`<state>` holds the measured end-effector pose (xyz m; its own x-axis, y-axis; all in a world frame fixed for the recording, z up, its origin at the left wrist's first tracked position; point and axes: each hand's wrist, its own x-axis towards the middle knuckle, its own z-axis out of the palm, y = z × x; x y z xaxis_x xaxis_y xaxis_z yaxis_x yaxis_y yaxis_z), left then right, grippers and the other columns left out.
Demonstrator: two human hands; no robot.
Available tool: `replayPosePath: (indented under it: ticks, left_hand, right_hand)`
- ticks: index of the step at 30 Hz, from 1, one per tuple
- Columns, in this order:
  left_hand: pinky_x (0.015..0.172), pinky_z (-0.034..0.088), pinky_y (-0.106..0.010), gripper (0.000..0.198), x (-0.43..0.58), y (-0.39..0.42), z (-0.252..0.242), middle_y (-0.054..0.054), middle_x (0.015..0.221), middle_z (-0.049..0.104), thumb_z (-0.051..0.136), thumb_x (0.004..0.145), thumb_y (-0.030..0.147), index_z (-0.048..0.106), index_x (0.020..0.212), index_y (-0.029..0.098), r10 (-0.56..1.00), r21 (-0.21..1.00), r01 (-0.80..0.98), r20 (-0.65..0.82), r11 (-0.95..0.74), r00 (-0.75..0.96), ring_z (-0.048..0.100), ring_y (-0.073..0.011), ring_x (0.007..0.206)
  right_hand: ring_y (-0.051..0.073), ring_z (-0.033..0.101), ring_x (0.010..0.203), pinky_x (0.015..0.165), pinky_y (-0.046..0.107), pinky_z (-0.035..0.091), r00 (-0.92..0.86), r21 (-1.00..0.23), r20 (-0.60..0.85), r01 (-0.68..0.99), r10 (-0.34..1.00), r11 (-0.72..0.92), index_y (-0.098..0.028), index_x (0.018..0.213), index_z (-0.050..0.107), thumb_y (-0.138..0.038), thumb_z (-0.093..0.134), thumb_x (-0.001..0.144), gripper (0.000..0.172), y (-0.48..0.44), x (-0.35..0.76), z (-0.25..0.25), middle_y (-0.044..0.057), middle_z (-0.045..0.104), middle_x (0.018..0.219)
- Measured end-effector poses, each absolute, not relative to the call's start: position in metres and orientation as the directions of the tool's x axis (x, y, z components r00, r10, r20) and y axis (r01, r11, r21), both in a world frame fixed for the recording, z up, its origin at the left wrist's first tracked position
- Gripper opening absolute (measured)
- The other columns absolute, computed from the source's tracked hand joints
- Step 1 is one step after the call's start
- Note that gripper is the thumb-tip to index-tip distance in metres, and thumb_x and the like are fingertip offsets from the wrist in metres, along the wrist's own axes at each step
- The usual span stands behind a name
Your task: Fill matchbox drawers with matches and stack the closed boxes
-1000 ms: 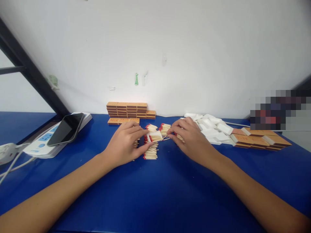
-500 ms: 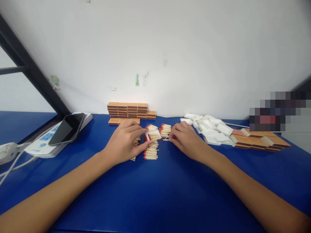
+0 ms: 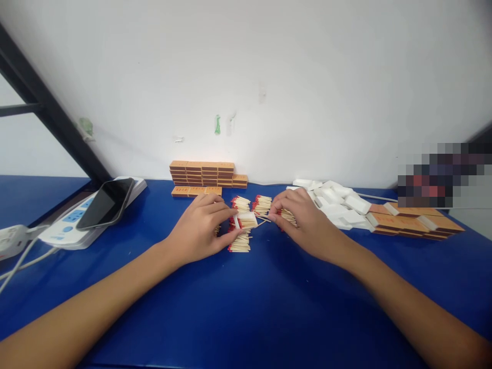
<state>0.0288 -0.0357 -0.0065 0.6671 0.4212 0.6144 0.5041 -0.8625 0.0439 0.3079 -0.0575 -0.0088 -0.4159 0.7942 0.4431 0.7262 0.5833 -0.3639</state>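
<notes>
My left hand [image 3: 203, 225] pinches a small white matchbox tray [image 3: 253, 217] between thumb and fingers, with matches [image 3: 246, 221] lying in it. At the tray's right end, my right hand [image 3: 295, 218] is closed on a few matches [image 3: 263, 221] held between thumb and fingertips. Red-tipped matches lie in piles around both hands: one pile [image 3: 240, 244] below the tray, another pile [image 3: 263, 204] behind it, and a third pile [image 3: 287, 217] partly covered by my right hand. More matches under my left hand are mostly hidden.
Orange matchboxes [image 3: 202, 174] are stacked against the wall. White empty trays [image 3: 332, 202] lie heaped at the right, beside more orange matchbox sleeves [image 3: 400, 223]. At the left a black phone [image 3: 105, 204] rests on a white power strip [image 3: 63, 233] with cables.
My right hand has lifted a few matches from the table and brought them to the tray's right end. The tray in my left hand has shifted slightly right and down.
</notes>
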Motion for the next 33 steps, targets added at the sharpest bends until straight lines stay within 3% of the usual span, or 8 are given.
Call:
replayPosePath:
  ticks: [6, 15, 22, 33]
  left_hand:
    - [0.088, 0.052, -0.043, 0.031, 0.032, -0.041, -0.009, -0.009, 0.096, 0.077, 0.071, 0.098, 0.042, 0.074, 0.114, 0.016, 0.418, 0.070, 0.481, 0.612, -0.874, 0.671, 0.066, -0.0266, 0.097]
    - [0.086, 0.052, -0.043, 0.030, 0.031, -0.039, -0.006, -0.008, 0.095, 0.076, 0.069, 0.099, 0.042, 0.075, 0.112, 0.016, 0.430, 0.079, 0.493, 0.618, -0.867, 0.658, 0.066, -0.0259, 0.095]
    - [0.085, 0.051, -0.043, 0.031, 0.024, -0.028, -0.003, -0.008, 0.095, 0.078, 0.068, 0.100, 0.043, 0.075, 0.111, 0.015, 0.454, 0.053, 0.540, 0.613, -0.840, 0.646, 0.065, -0.0259, 0.095]
    - [0.085, 0.051, -0.043, 0.031, 0.023, -0.029, -0.002, -0.008, 0.092, 0.076, 0.066, 0.100, 0.044, 0.076, 0.111, 0.016, 0.469, 0.061, 0.542, 0.589, -0.838, 0.658, 0.064, -0.0256, 0.093]
  right_hand:
    - [0.027, 0.052, 0.102, 0.093, 0.046, 0.043, -0.471, -0.244, 0.516, 0.720, 0.716, 0.649, -0.023, 0.097, 0.061, -0.024, 0.053, 0.105, 0.011, -0.070, 0.285, -0.009, 0.009, 0.066, 0.108]
    - [0.027, 0.051, 0.097, 0.091, 0.046, 0.045, -0.426, -0.207, 0.564, 0.756, 0.707, 0.621, -0.022, 0.098, 0.065, -0.025, 0.055, 0.105, 0.013, -0.064, 0.294, -0.012, 0.009, 0.067, 0.102]
    - [0.029, 0.051, 0.100, 0.090, 0.047, 0.045, -0.450, -0.202, 0.417, 0.802, 0.790, 0.563, -0.021, 0.097, 0.067, -0.023, 0.066, 0.098, 0.002, -0.045, 0.311, -0.033, 0.010, 0.065, 0.104]
    - [0.027, 0.051, 0.095, 0.083, 0.042, 0.044, -0.555, -0.116, 0.325, 0.780, 0.766, 0.614, -0.022, 0.089, 0.059, -0.015, 0.052, 0.102, 0.016, -0.047, 0.310, -0.026, 0.010, 0.062, 0.099]
